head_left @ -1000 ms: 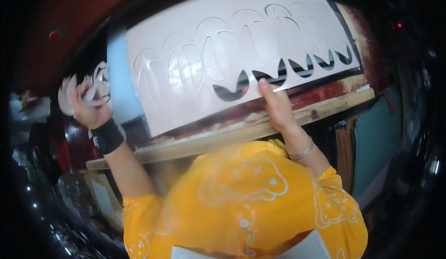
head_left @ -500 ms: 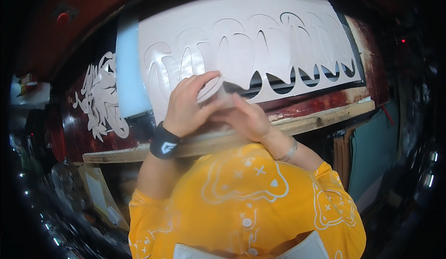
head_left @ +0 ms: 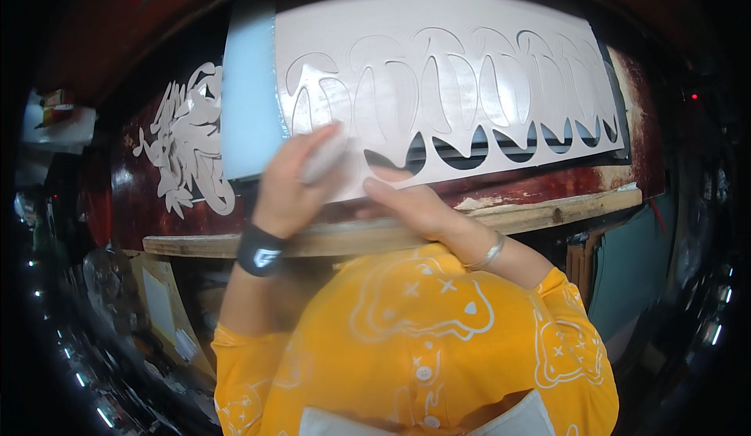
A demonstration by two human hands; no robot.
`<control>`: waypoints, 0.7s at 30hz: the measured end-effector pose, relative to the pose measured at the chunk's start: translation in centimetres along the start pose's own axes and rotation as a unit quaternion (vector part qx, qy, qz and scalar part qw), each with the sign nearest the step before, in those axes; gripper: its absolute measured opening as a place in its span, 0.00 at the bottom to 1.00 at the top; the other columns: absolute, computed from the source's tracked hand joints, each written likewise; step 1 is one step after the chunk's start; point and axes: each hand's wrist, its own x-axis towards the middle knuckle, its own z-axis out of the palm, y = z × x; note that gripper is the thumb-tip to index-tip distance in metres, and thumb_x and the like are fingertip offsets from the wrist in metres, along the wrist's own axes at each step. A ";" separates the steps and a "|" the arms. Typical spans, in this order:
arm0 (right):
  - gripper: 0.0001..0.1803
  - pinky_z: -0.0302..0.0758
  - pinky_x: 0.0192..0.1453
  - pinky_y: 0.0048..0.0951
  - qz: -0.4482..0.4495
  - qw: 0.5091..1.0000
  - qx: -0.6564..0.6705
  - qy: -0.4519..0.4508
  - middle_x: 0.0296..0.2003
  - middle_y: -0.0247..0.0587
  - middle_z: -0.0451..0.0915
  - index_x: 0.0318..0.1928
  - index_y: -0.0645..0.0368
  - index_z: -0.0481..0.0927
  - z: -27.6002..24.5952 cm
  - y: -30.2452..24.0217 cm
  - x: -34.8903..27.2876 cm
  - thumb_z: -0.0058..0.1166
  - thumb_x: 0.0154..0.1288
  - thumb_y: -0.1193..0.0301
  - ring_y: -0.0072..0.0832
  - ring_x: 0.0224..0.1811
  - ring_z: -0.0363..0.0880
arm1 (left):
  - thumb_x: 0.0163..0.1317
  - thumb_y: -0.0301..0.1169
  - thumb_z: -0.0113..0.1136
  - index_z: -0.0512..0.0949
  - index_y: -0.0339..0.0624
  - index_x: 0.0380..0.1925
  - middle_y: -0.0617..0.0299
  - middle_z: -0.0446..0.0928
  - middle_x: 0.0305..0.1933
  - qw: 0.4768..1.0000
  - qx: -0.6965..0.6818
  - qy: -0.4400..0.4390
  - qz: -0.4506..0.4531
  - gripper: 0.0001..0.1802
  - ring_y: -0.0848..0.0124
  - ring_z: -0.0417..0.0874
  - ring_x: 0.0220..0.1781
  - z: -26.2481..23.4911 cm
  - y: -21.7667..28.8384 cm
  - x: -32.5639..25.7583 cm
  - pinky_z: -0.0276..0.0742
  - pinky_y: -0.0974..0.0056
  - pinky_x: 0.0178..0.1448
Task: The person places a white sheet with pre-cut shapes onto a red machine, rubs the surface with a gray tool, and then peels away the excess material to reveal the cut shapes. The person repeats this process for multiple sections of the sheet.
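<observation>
White flame-shaped decal [head_left: 186,148]: already stuck on the dark red glossy panel [head_left: 125,201], well left of the stencil sheet, no backing visible on it. Pale blue strip [head_left: 249,95]: upright, touching the stencil sheet's left edge. Left hand [head_left: 293,181]: raised against the lower left part of the stencil sheet, fingers curled together around a small pale object, blurred; whether it is a squeegee or a peeled scrap cannot be told. Black wristband [head_left: 260,250]: on the left wrist, below the sheet. Large white stencil sheet [head_left: 446,91]: lies flat on the panel, cut with a row of arched flame outlines; the tips along its lower edge are already open, showing dark through them, while the taller arches above appear uncut or unpeeled, so by judgement most of the work is left. Right hand [head_left: 411,201]: fingers loosely spread, fingertips pressing the sheet's lower edge just beside the left hand, gripping nothing. Silver bangle [head_left: 486,253]: on the right wrist. Wooden plank [head_left: 563,209]: runs below the sheet. Surroundings beyond the plank are dark and indistinct.
</observation>
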 end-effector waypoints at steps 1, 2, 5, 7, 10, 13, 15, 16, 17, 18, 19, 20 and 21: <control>0.32 0.72 0.51 0.24 -0.034 0.999 0.013 0.003 0.46 0.40 0.78 0.63 0.67 0.66 0.5 0.0 0.3 0.48 0.70 0.54 0.22 0.44 0.76 | 0.48 0.34 0.69 0.75 0.46 0.54 0.54 0.75 0.36 0.993 0.107 -0.045 0.020 0.29 0.56 0.76 0.39 0.4 0.5 -0.2 0.72 0.60 0.46; 0.32 0.72 0.51 0.24 -0.067 0.997 0.029 0.009 0.47 0.40 0.78 0.63 0.67 0.65 0.8 0.1 0.5 0.48 0.70 0.55 0.22 0.45 0.76 | 0.48 0.36 0.69 0.75 0.46 0.53 0.55 0.74 0.35 0.996 0.081 -0.024 0.015 0.29 0.57 0.75 0.38 0.6 0.8 0.1 0.72 0.59 0.45; 0.26 0.67 0.58 0.24 -0.078 0.997 0.027 0.004 0.49 0.39 0.76 0.59 0.67 0.69 1.3 0.0 0.2 0.39 0.75 0.57 0.22 0.51 0.72 | 0.48 0.38 0.69 0.74 0.46 0.53 0.56 0.74 0.35 0.999 0.024 -0.025 0.040 0.30 0.57 0.75 0.37 0.1 1.4 1.0 0.71 0.60 0.44; 0.24 0.64 0.60 0.24 -0.096 0.995 -0.015 0.007 0.49 0.38 0.76 0.57 0.67 0.71 1.2 -0.4 0.0 0.37 0.76 0.59 0.22 0.52 0.70 | 0.48 0.38 0.69 0.75 0.45 0.52 0.55 0.75 0.35 0.998 0.029 -0.033 0.049 0.29 0.57 0.75 0.38 -0.3 1.3 1.3 0.72 0.61 0.44; 0.22 0.62 0.62 0.24 -0.109 0.991 -0.076 -0.003 0.48 0.36 0.77 0.53 0.65 0.73 1.0 -1.2 0.2 0.35 0.76 0.60 0.22 0.53 0.69 | 0.51 0.36 0.67 0.78 0.43 0.48 0.54 0.78 0.35 0.996 -0.065 -0.055 -0.020 0.23 0.57 0.78 0.38 -0.1 0.2 1.1 0.74 0.62 0.44; 0.19 0.63 0.61 0.24 -0.103 0.988 -0.114 -0.019 0.47 0.34 0.77 0.50 0.63 0.76 0.6 -1.7 0.1 0.36 0.75 0.62 0.21 0.52 0.69 | 0.59 0.32 0.59 0.80 0.38 0.43 0.55 0.82 0.37 0.965 -0.237 -0.011 -0.111 0.14 0.64 0.82 0.37 -0.4 -1.6 0.5 0.76 0.64 0.44; 0.18 0.63 0.61 0.24 -0.105 0.989 -0.102 -0.032 0.47 0.33 0.78 0.49 0.62 0.78 0.1 -1.5 -0.4 0.37 0.75 0.63 0.20 0.52 0.69 | 0.65 0.31 0.52 0.80 0.36 0.42 0.55 0.82 0.38 0.995 0.067 0.032 -0.068 0.12 0.69 0.82 0.41 -3.1 -3.3 0.4 0.77 0.65 0.46; 0.18 0.64 0.60 0.24 -0.046 0.992 -0.119 0.004 0.47 0.33 0.78 0.49 0.62 0.78 -0.2 -1.3 -0.7 0.38 0.75 0.63 0.20 0.51 0.70 | 0.67 0.30 0.49 0.79 0.34 0.43 0.55 0.81 0.40 0.951 -0.140 0.206 -0.183 0.13 0.69 0.82 0.43 -5.5 -4.2 0.2 0.77 0.65 0.47; 0.18 0.64 0.59 0.24 -0.019 0.991 -0.129 0.023 0.48 0.33 0.78 0.49 0.63 0.78 -0.5 -1.0 -0.9 0.38 0.75 0.63 0.20 0.51 0.70 | 0.69 0.29 0.46 0.78 0.31 0.44 0.55 0.81 0.43 0.821 -0.378 0.388 -0.180 0.14 0.69 0.81 0.45 -8.3 -5.1 0.0 0.77 0.64 0.48; 0.18 0.65 0.59 0.24 0.006 0.989 -0.141 0.036 0.49 0.34 0.78 0.49 0.63 0.78 -0.8 -0.8 -1.3 0.39 0.74 0.63 0.19 0.50 0.70 | 0.69 0.28 0.46 0.75 0.28 0.50 0.53 0.79 0.49 0.809 -0.337 0.477 -0.069 0.16 0.68 0.80 0.49 -10.9 -6.4 0.1 0.75 0.66 0.52; 0.18 0.66 0.58 0.24 0.022 0.994 -0.094 0.047 0.48 0.34 0.78 0.49 0.63 0.79 -0.9 -0.4 -1.1 0.39 0.74 0.64 0.19 0.49 0.71 | 0.68 0.27 0.48 0.72 0.28 0.55 0.53 0.76 0.55 0.849 -0.188 0.486 -0.088 0.18 0.66 0.78 0.53 -13.8 -7.5 -0.5 0.72 0.67 0.57; 0.18 0.67 0.57 0.23 0.057 0.995 -0.049 0.064 0.48 0.34 0.79 0.49 0.63 0.79 -1.0 -0.3 -1.2 0.40 0.74 0.64 0.20 0.49 0.71 | 0.67 0.27 0.49 0.71 0.32 0.57 0.52 0.76 0.56 0.882 -0.078 0.456 -0.093 0.19 0.66 0.78 0.54 -16.2 -8.7 -0.9 0.71 0.66 0.59; 0.21 0.69 0.54 0.27 -0.018 0.999 -0.039 0.018 0.47 0.40 0.79 0.48 0.67 0.79 -1.0 -0.2 -1.0 0.41 0.73 0.62 0.24 0.47 0.74 | 0.65 0.30 0.53 0.71 0.35 0.58 0.51 0.74 0.57 0.918 0.031 0.382 -0.105 0.22 0.63 0.76 0.56 -17.9 -10.1 -1.2 0.69 0.63 0.61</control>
